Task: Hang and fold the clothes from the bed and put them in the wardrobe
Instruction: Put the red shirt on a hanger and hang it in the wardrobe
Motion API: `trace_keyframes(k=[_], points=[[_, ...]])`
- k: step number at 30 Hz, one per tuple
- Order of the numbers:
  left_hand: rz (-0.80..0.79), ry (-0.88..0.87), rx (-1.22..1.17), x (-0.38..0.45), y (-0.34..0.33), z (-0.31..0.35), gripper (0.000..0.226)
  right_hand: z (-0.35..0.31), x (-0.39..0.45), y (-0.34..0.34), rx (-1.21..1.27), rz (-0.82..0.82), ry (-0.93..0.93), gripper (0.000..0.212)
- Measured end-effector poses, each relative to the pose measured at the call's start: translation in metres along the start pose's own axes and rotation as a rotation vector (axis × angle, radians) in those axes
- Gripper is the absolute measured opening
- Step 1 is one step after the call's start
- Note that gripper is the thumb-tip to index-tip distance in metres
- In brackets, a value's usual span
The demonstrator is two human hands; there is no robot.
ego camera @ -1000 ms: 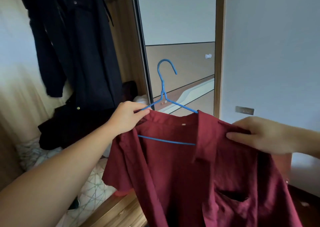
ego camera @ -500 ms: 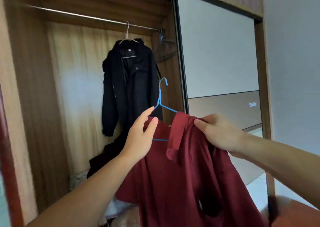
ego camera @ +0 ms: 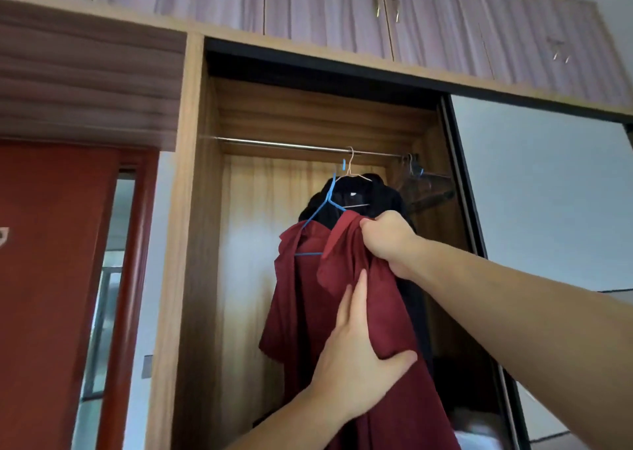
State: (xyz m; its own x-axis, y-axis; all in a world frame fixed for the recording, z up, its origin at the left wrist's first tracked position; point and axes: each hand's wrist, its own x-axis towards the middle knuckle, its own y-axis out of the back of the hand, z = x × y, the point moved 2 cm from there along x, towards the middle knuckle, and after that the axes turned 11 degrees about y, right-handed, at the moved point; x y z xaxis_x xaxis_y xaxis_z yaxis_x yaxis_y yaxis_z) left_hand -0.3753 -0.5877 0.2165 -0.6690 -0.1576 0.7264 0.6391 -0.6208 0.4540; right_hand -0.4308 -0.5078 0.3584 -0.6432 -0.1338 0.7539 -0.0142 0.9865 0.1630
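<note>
A dark red shirt [ego camera: 301, 298] hangs on a blue hanger [ego camera: 323, 206], held up inside the open wardrobe [ego camera: 195, 244]. My right hand [ego camera: 387, 240] grips the shirt at its collar and shoulder. My left hand [ego camera: 356, 357] lies against the shirt's front lower down, fingers straight, thumb spread to the right. The hanger's hook reaches up close to the metal rail [ego camera: 274, 145]; whether it rests on the rail I cannot tell.
A black jacket [ego camera: 376, 192] on a pale wire hanger hangs on the rail just behind the red shirt. Empty dark hangers [ego camera: 424, 182] sit at the rail's right end. A sliding mirror door [ego camera: 548, 192] stands to the right, a red door [ego camera: 51, 278] to the left.
The shirt on its hanger has been lifted up towards the rail. My left hand left the hanger's neck and dropped to the shirt's front. The view tilted upward.
</note>
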Motion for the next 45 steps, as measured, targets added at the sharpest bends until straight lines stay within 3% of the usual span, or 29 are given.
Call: trace_keyframes(k=[6, 10, 14, 19, 30, 38, 45], points=[[0.156, -0.074, 0.161, 0.052, 0.034, -0.059, 0.113, -0.010, 0.060, -0.051, -0.077, 0.083, 0.083, 0.022], [0.158, -0.049, 0.242, 0.078, 0.050, -0.106, 0.111, -0.004, 0.095, -0.076, -0.092, 0.095, 0.114, 0.023], [0.129, 0.027, 0.271, 0.107, 0.058, -0.146, 0.103, 0.010, 0.133, -0.100, -0.090, 0.100, 0.148, 0.023], [0.211, 0.164, 0.284, 0.151, 0.064, -0.187, 0.096, 0.038, 0.185, -0.126, -0.147, 0.103, 0.250, 0.024], [0.393, 0.295, 0.414, 0.267, 0.058, -0.255, 0.061, 0.093, 0.311, -0.161, 0.082, 0.099, 0.386, 0.023], [0.346, 0.257, 0.607, 0.313, 0.079, -0.280, 0.040, 0.101, 0.357, -0.187, 0.111, 0.116, 0.411, 0.034], [0.306, 0.255, 0.652, 0.348, 0.098, -0.293, 0.036, 0.088, 0.385, -0.213, 0.106, 0.084, 0.403, 0.019]])
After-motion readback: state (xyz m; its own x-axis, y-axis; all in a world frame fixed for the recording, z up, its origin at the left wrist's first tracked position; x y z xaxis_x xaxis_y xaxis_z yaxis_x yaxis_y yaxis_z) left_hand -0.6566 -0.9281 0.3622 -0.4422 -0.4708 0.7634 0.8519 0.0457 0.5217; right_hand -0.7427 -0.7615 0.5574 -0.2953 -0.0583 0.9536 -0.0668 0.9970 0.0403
